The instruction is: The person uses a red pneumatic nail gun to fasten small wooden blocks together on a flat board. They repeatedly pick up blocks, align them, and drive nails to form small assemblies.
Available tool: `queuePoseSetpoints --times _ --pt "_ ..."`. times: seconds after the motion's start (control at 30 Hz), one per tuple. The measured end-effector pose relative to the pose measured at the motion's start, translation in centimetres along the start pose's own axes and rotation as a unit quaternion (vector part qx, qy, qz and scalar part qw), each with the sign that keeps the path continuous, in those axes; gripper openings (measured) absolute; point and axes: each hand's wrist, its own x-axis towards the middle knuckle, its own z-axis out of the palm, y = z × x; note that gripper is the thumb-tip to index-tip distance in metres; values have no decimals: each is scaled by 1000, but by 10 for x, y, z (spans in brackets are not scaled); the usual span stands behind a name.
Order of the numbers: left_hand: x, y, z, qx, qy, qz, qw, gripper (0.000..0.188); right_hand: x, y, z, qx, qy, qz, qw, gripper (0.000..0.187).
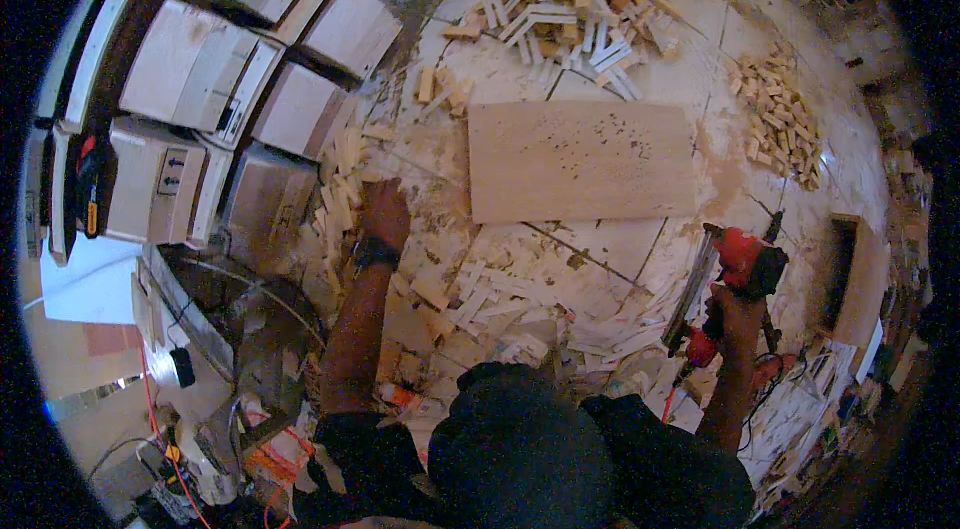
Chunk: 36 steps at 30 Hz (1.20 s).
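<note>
My right hand (735,309) is wrapped round the handle of a red and black nail gun (745,261), which is held above the floor to the right. A red air hose (669,401) runs down from it toward my lap. On the left, my left hand (386,213) reaches down beside a row of short wooden strips (338,191); its fingers are too dark and blurred to make out. A dark band circles that wrist. Between and beyond my hands lies a flat rectangular wooden board (580,161), with dark specks over its right half.
Wood offcuts (570,9) are heaped beyond the board, and small blocks (778,114) are piled at the far right. Wooden boxes (180,64) stand stacked at left. Thin strips (510,294) litter the floor before me. An open wooden box (858,279) stands at right.
</note>
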Motion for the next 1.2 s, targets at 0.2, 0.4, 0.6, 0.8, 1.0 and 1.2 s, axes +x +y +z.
queuePoseSetpoints --times 0.2,0.4,0.6,0.8,1.0,1.2 --pt "10 -23 -8 224 25 -72 972 38 -8 1 -3 28 22 8 999 34" --pt "43 -39 -23 340 80 -63 935 44 -5 2 -3 9 30 22 999 34" --pt "68 -52 -35 186 -50 -175 965 38 -8 -4 1 -5 37 -1 999 35" --pt "56 -26 -42 -5 48 -278 959 32 -10 -1 -3 -32 19 44 998 25" --pt "21 107 -5 -441 -142 -140 875 25 -5 6 0 23 27 9 999 28" --pt "18 276 54 -475 -195 -90 853 28 -7 0 -1 -1 -1 13 1000 27"
